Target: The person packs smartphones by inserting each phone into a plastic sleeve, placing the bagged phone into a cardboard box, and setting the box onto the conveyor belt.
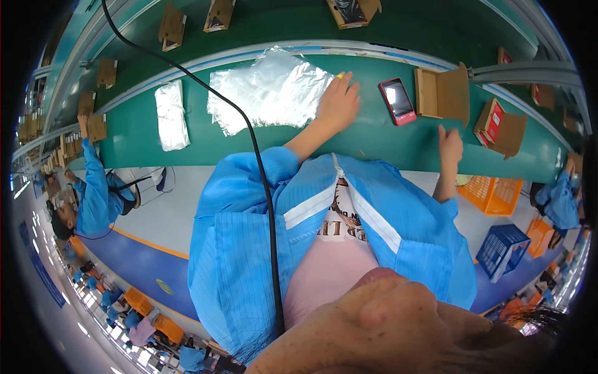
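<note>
My left hand (339, 105) rests at the right edge of a spread of clear plastic bags (268, 90) on the green bench. Its fingers are slightly bent and apart, with something small and yellow at one fingertip. Right of it lies a red handheld device (397, 101) with a dark and pale screen, touched by neither hand. My right hand (450, 148) is closed over the near side of the bench, below an open cardboard box (441, 93); I see nothing in it.
A folded stack of plastic bags (171, 115) lies at the left. At the right stands an open carton with a red item (492, 121). A black cable (249, 128) hangs across the view. Orange (492, 193) and blue crates (503, 249) stand on the floor; co-workers (93, 193) sit at both sides.
</note>
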`<state>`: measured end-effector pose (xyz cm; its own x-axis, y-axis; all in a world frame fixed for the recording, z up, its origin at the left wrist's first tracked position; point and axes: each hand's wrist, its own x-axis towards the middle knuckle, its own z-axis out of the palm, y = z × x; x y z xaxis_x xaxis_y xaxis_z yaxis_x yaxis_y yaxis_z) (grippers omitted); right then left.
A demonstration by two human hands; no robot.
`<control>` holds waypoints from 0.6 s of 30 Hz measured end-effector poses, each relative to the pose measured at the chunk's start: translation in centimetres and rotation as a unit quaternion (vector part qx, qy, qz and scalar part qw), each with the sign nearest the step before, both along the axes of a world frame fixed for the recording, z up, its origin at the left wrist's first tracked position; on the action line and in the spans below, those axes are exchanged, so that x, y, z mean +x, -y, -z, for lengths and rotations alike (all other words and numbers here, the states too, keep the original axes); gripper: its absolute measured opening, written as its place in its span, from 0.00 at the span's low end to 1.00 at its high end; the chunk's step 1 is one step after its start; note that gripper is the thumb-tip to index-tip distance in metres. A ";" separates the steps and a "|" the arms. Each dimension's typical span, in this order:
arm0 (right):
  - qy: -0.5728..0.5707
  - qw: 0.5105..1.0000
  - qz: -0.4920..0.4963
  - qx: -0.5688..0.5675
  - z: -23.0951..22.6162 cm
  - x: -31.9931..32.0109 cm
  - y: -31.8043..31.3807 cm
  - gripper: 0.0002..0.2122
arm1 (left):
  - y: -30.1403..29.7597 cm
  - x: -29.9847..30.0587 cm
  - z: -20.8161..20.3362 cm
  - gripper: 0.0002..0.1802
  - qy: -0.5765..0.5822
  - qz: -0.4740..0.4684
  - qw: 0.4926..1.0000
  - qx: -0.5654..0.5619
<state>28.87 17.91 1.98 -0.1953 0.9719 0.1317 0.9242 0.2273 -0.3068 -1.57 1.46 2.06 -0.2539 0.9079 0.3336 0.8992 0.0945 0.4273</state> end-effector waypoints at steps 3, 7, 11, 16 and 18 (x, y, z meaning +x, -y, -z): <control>0.137 0.936 -0.019 -0.324 -6.2 -2.9 1.4 0.19 | 1.6 -1.5 0.0 0.15 0.066 -0.088 0.993 0.049; -0.006 0.963 -0.192 -0.190 -6.4 -8.3 3.8 0.16 | 3.1 -1.9 2.2 0.12 0.004 -0.151 0.988 -0.039; 0.056 0.960 -0.274 0.021 -2.3 -14.0 2.7 0.29 | 3.1 -2.6 4.3 0.08 -0.026 -0.131 0.991 -0.025; 0.166 0.945 -0.255 -0.123 -1.4 -17.4 1.7 0.37 | 3.5 -4.0 4.4 0.02 0.121 -0.075 0.990 0.018; 0.144 0.948 -0.235 -0.159 -1.7 -17.2 0.9 0.34 | 3.7 -4.0 2.9 0.02 0.144 -0.090 0.985 0.019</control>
<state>11.66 16.98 3.65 -0.5995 0.7508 -0.2773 0.8000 0.5726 -0.1792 -5.54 -2.28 -0.87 -0.4996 0.8276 0.2559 0.7096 0.2216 0.6689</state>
